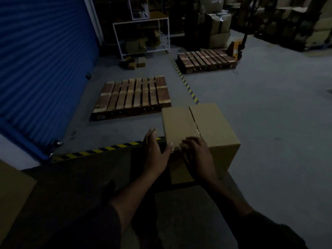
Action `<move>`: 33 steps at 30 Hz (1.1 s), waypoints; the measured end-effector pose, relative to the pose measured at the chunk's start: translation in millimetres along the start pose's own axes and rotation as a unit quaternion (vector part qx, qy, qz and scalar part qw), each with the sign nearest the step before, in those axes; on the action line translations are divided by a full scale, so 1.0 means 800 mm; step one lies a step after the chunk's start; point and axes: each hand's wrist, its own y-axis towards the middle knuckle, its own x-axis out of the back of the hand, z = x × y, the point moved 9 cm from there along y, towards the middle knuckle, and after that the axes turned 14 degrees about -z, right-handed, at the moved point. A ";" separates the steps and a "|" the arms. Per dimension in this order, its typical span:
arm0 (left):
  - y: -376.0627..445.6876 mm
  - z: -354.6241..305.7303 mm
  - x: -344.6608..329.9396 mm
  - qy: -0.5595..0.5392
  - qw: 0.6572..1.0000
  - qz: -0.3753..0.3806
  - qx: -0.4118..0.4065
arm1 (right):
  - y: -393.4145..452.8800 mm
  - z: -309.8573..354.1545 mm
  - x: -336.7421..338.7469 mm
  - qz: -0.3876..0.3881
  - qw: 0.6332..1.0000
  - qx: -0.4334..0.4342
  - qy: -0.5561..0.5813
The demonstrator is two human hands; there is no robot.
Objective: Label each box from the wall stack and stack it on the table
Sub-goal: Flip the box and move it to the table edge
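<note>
Near surface: the dark table top (80, 177), edged with a yellow-and-black hazard stripe (100, 150), fills the foreground; all places below are given relative to the box.
Box: a plain brown cardboard box with a taped centre seam (201, 126) stands at the table's far right corner, where the table seems to end; how far it overhangs the grey floor is lost in shadow.
Left hand: the left hand (155, 153) lies against the box's near left corner, fingers straight, thumb resting on the top edge; it steadies and grips nothing.
Right hand: the right hand (196, 153) rests on the box's near top edge beside the seam, fingers bent; whether they press a label or pinch anything cannot be told in this light.
Second carton: the corner of another brown carton (12, 194) shows well to the left of the box.
Beyond the box: a bare wooden pallet (133, 96) lies on the floor just behind it; a second pallet on a yellow pallet jack (206, 59) lies farther back, with stacked cartons (296, 24) farthest.
Risk, placement: a hard press near the edge could probably tip or slide the box off the corner.
Risk, labelling: dim light may leave a label crooked or poorly stuck over the seam tape.
</note>
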 end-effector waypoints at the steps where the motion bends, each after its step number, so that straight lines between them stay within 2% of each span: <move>1: -0.002 0.000 0.020 0.000 1.000 -0.014 -0.008 | -0.007 0.017 -0.009 0.005 1.000 -0.004 0.025; 4: -0.007 0.007 0.089 0.004 0.998 -0.065 -0.026 | -0.022 0.074 -0.043 0.044 0.995 -0.006 0.091; 9: -0.020 0.024 0.230 0.030 0.986 -0.157 -0.049 | -0.041 0.195 -0.094 0.083 0.982 0.042 0.165; 13: -0.035 0.050 0.351 0.080 0.971 -0.224 -0.033 | -0.059 0.306 -0.132 0.119 0.956 0.069 0.261; 19: -0.060 0.080 0.517 0.107 0.944 -0.312 -0.010 | -0.092 0.475 -0.173 0.156 0.923 0.135 0.325; 26: -0.058 0.107 0.701 0.066 0.920 -0.385 -0.014 | -0.119 0.667 -0.201 0.161 0.895 0.165 0.381; 33: -0.026 0.204 0.880 0.019 0.903 -0.429 0.029 | -0.118 0.815 -0.241 0.106 0.914 0.125 0.373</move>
